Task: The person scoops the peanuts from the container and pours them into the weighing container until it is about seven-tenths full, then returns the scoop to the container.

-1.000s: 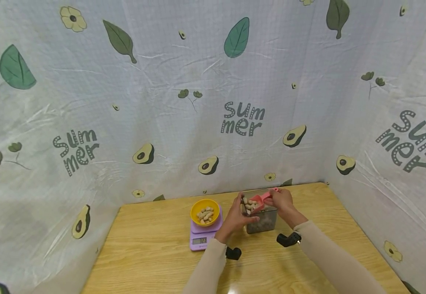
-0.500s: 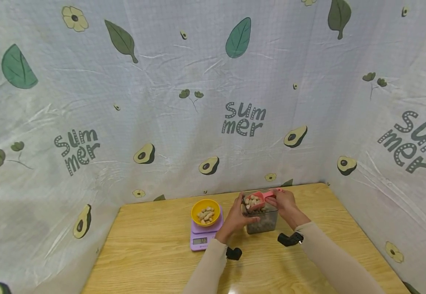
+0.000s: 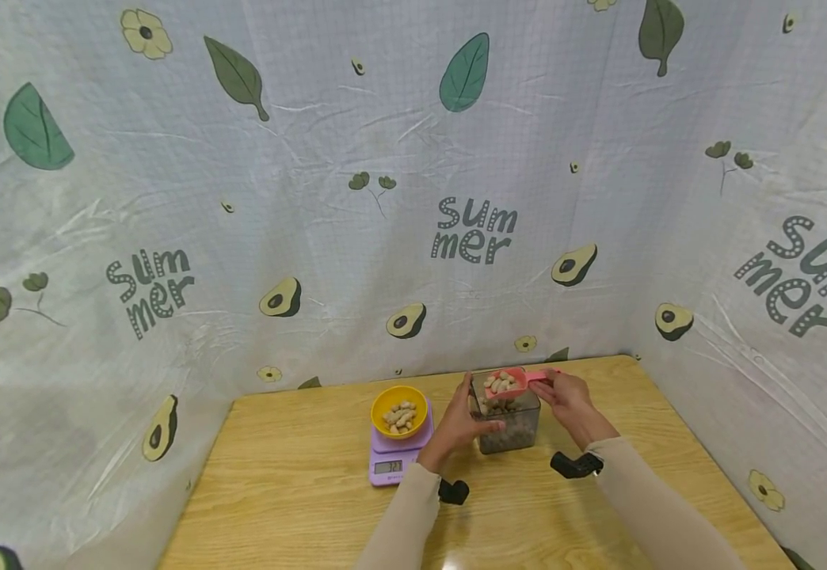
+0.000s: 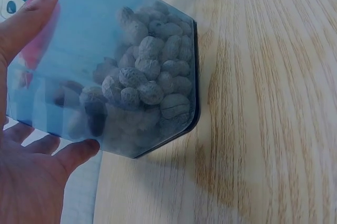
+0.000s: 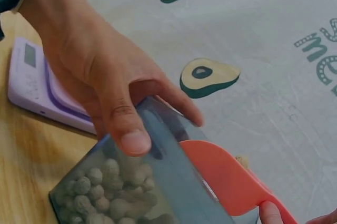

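Note:
My left hand (image 3: 456, 426) grips the near left side of a clear grey plastic container (image 3: 512, 435), its thumb and fingers spread round the wall. Unshelled peanuts (image 4: 150, 68) fill the lower part of the container, as the left wrist view shows. Over the container's open top is a pink scoop (image 5: 224, 174) loaded with several peanuts. My right hand (image 3: 572, 402) pinches the scoop's handle (image 3: 540, 375) from the right side. Only fingertips of that hand show in the right wrist view.
Left of the container, a yellow bowl (image 3: 376, 426) with several peanuts sits on a purple kitchen scale (image 3: 379, 453) with a lit display. A patterned sheet (image 3: 342, 261) hangs behind and beside the wooden table (image 3: 278, 491).
The scoop has risen out of the peanuts to the container's top and levelled, now carrying peanuts. My right hand has shifted slightly right. The left hand stays on the container.

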Demonstrator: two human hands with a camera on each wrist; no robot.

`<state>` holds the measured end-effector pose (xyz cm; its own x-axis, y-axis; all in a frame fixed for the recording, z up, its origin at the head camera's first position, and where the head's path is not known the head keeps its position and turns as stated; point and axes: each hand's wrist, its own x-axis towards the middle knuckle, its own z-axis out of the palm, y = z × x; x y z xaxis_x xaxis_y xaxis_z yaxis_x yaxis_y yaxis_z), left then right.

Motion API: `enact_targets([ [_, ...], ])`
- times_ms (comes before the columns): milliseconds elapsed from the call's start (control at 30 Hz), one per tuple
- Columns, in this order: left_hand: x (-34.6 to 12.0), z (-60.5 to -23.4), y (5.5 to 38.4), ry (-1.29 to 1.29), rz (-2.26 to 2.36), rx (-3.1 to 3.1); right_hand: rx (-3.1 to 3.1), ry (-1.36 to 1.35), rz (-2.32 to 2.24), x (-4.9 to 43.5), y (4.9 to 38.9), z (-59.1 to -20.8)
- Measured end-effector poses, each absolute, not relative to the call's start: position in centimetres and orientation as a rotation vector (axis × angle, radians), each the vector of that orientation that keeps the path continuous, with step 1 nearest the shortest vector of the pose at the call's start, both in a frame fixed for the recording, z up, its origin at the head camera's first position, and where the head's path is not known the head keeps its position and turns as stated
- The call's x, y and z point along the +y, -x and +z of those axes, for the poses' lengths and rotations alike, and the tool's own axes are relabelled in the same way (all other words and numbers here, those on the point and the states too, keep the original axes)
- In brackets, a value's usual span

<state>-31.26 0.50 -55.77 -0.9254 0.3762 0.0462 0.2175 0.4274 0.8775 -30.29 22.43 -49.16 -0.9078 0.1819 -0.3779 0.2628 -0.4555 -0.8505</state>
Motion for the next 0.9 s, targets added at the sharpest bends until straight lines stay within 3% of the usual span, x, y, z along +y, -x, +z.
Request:
enact_targets([
  [300,0.0,-54.9,30.6,-0.551,1.478,2.545,1.634,-0.603,-2.589,22.5,30.0,-47.8],
  [900,-3.7,-49.6,28.0,-0.636,1.583,2.650,1.634,-0.468,-2.641,19.8,29.3,-43.6],
])
